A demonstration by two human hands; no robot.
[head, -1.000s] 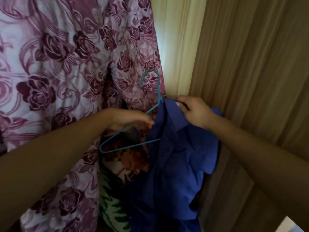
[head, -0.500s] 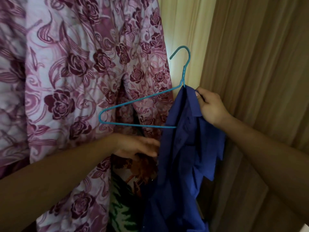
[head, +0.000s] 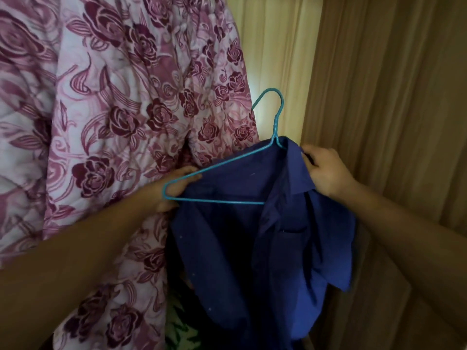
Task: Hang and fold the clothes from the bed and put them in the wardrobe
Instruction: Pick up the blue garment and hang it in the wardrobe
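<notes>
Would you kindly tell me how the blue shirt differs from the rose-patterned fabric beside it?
The blue shirt is plain with a collar; the rose-patterned fabric bears maroon roses. The right hand pinches the shirt's collar, half on a teal hanger; no hand grips the fabric. Both hang downward.

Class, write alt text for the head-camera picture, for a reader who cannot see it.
Two hands hold a dark blue shirt draped on a wire hanger: the left hand grips its shoulder at the hanger's end, the right hand pinches the collar. A rose-print quilt hangs left, beige curtains right.
</notes>
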